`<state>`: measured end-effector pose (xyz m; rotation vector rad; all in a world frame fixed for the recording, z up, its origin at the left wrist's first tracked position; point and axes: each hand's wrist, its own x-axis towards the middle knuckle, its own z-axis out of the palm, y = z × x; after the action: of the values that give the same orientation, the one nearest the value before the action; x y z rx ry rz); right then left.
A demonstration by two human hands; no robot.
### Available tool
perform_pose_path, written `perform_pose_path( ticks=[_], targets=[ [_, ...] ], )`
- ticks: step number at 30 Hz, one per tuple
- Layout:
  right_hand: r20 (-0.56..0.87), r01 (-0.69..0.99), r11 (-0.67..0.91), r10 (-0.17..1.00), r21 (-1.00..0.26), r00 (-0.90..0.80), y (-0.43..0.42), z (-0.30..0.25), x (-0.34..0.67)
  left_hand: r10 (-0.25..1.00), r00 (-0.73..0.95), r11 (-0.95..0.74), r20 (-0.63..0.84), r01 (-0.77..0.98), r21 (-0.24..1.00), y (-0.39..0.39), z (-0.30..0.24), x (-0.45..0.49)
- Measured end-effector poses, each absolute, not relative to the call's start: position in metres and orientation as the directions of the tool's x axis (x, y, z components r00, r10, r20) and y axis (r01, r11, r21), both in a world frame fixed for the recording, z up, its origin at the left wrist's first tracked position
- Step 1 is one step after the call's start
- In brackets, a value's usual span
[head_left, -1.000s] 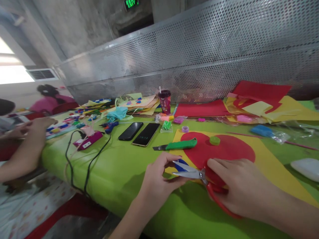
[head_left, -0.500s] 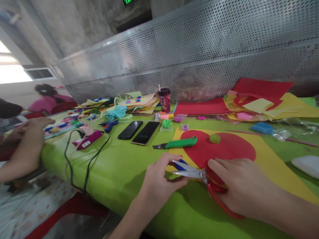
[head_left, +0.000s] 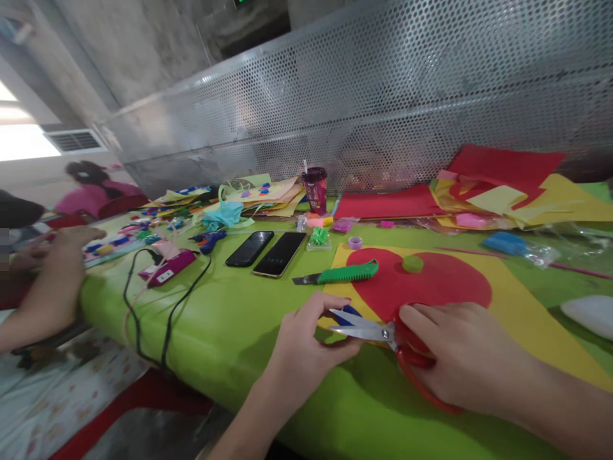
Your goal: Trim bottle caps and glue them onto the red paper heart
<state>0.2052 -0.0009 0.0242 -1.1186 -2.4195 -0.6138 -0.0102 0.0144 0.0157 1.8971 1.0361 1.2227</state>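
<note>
My right hand (head_left: 460,351) is closed around the red handles of a pair of scissors (head_left: 366,332), whose blades point left and stand slightly apart. My left hand (head_left: 306,342) pinches a small dark blue piece (head_left: 348,314) at its fingertips. The blades cross in front of that piece; whether they touch it I cannot tell. Beyond my hands, a red paper heart (head_left: 431,281) lies on a yellow sheet (head_left: 527,313). On the heart sits a round green lump (head_left: 412,264). A green utility knife (head_left: 347,273), blade out, overlaps the sheet's left side.
Two phones (head_left: 280,254) lie left of the knife. A purple power strip (head_left: 168,268) with black cables and a glue gun (head_left: 211,241) are further left. A lidded cup (head_left: 315,191) stands at the back. Another person's arm (head_left: 52,287) rests at the far left.
The scissor blades have closed a little around the blue piece, and the handles have drawn together slightly. My left hand has stayed almost still.
</note>
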Motion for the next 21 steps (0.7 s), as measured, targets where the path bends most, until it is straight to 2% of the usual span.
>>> perform_pose_path(
  ticks=[6, 10, 13, 16, 21],
  targets=[
    [0.497, 0.780, 0.571, 0.615, 0.255, -0.612, -0.002, 0.031, 0.206, 0.857, 0.280, -0.505, 0.433, 0.291, 0.813, 0.014, 0.020, -0.010],
    [0.533, 0.801, 0.557, 0.620, 0.218, -0.576, 0.000, 0.026, 0.208, 0.859, 0.276, -0.500, 0.431, 0.273, 0.822, 0.016, 0.019, -0.010],
    [0.564, 0.825, 0.563, 0.666, 0.051, -0.489, 0.006, 0.024, 0.216, 0.866, 0.274, -0.484, 0.418, 0.251, 0.838, 0.017, 0.017, -0.010],
    [0.529, 0.842, 0.526, 0.753, -0.125, -0.392, 0.012, 0.025, 0.227, 0.872, 0.258, -0.477, 0.417, 0.249, 0.843, 0.018, 0.015, -0.011],
    [0.440, 0.848, 0.530, 0.766, -0.022, -0.468, 0.010, 0.029, 0.225, 0.876, 0.242, -0.469, 0.418, 0.224, 0.854, 0.017, 0.016, -0.011]
  ],
)
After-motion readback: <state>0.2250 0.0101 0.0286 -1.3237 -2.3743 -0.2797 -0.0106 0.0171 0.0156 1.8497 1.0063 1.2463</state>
